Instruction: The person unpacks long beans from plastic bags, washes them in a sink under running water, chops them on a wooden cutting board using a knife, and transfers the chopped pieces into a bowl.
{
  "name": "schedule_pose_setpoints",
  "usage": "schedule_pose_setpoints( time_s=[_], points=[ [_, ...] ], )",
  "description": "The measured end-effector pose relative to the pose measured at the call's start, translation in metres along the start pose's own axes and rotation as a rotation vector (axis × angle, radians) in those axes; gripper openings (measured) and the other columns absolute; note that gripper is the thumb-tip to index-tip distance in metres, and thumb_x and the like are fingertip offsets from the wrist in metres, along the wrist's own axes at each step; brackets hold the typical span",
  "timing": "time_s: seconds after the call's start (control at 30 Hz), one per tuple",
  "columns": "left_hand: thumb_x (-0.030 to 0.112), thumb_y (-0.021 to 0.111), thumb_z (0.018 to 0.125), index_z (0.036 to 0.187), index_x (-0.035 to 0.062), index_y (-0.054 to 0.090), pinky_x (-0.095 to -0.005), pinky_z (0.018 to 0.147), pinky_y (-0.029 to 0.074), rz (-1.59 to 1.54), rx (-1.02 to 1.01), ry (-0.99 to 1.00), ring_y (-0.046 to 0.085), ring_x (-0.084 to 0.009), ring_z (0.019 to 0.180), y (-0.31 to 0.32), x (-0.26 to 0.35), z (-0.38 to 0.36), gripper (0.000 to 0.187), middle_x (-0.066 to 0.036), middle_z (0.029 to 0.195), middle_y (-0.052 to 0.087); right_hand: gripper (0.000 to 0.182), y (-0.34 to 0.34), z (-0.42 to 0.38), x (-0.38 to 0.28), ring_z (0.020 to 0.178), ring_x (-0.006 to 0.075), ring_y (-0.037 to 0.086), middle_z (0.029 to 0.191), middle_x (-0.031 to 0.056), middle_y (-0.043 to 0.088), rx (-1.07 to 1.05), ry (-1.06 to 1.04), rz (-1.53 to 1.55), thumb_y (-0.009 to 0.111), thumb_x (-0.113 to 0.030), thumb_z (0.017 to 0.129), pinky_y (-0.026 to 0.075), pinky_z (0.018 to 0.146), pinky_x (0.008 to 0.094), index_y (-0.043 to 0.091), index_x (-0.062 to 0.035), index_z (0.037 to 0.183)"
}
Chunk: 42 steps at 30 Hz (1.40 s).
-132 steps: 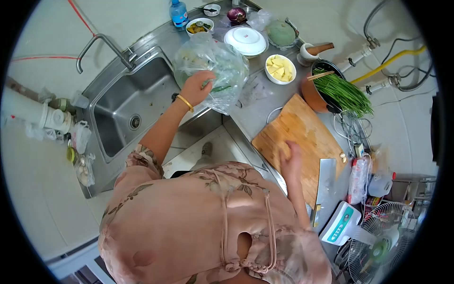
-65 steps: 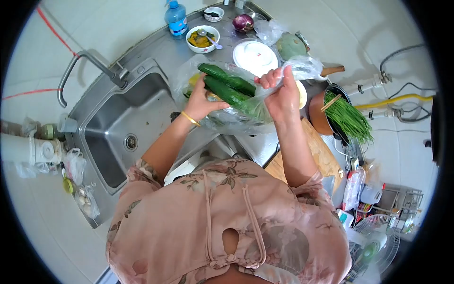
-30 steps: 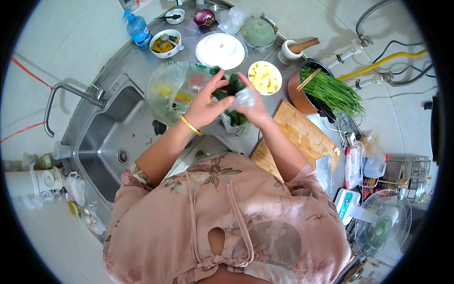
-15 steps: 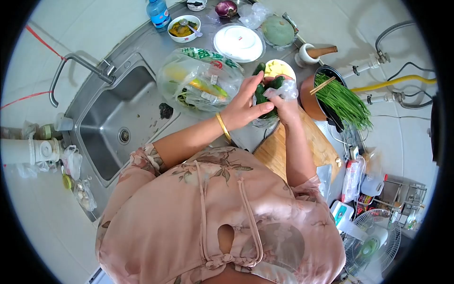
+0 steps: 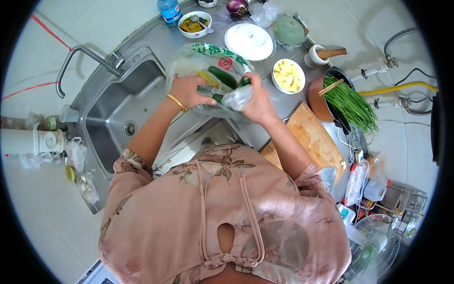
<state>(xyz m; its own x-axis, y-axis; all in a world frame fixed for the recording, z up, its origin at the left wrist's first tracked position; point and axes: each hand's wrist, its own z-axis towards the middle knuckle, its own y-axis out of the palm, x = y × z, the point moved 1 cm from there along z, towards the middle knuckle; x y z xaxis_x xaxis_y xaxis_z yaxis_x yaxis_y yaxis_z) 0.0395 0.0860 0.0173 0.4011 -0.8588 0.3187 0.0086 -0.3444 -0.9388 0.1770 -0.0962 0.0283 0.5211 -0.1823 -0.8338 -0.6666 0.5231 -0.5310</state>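
Observation:
A large clear plastic bag [image 5: 184,59] with green and red print lies on the counter beside the sink. My left hand [image 5: 189,91] grips its near left side, thumb pointing right. Inside or at the mouth of the bag shows a dark green cucumber [image 5: 222,77], with something yellow-green to its left. My right hand [image 5: 259,99] is closed around a small crumpled clear bag [image 5: 238,98] at the right side of the large bag. Dark green ends of vegetables stick out by its fingers.
Left is the steel sink [image 5: 101,113] with its faucet [image 5: 90,57]. To the right are a bowl of pale yellow chunks [image 5: 288,75], a cutting board [image 5: 314,137] and a pot [image 5: 318,99] of long greens [image 5: 347,104]. Behind stand a white plate [image 5: 249,40] and a food bowl [image 5: 191,34].
Both hands have moved left, from beside the yellow chunks to the large bag. The right hand has carried the small bag along; the left has left it and taken the large bag.

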Motion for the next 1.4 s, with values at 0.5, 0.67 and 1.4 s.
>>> schedule_pose_setpoints(
  time_s=[0.5, 0.67, 1.4],
  points=[
    [0.017, 0.061, 0.072, 0.131, 0.0057, 0.034, -0.0378, 0.096, 0.036, -0.149, -0.019, -0.096, 0.04, -0.0356, 0.118, -0.016, -0.033, -0.002, 0.067, -0.02, 0.129, 0.042, 0.049, 0.031, 0.079, 0.005, 0.085, 0.0402, 0.057, 0.091, 0.0263, 0.057, -0.019, 0.144, -0.489, 0.068, -0.015, 0.065, 0.046, 0.077, 0.0433, 0.04, 0.0035, 0.101],
    [0.013, 0.056, 0.074, 0.116, 0.0089, 0.048, -0.0401, 0.079, 0.047, 0.175, -0.224, -0.072, 0.057, -0.0324, 0.096, 0.038, -0.04, -0.019, 0.043, -0.015, 0.103, 0.059, 0.063, 0.024, 0.094, 0.024, 0.085, 0.0367, 0.058, 0.091, 0.0234, 0.058, 0.189, 0.129, -0.532, 0.07, -0.022, 0.064, 0.047, 0.075, 0.0423, 0.04, 0.0026, 0.113],
    [0.022, 0.042, 0.086, 0.1, 0.0019, 0.057, -0.0435, 0.077, 0.047, 0.089, -0.094, -0.232, 0.058, -0.0372, 0.089, 0.012, -0.037, -0.017, 0.028, -0.023, 0.094, 0.06, 0.07, 0.059, -0.009, -0.022, 0.121, 0.0345, 0.035, 0.133, 0.0178, 0.034, -0.059, -0.363, -0.714, 0.067, -0.012, 0.06, 0.03, 0.094, 0.0501, 0.045, -0.0184, 0.126]
  ],
)
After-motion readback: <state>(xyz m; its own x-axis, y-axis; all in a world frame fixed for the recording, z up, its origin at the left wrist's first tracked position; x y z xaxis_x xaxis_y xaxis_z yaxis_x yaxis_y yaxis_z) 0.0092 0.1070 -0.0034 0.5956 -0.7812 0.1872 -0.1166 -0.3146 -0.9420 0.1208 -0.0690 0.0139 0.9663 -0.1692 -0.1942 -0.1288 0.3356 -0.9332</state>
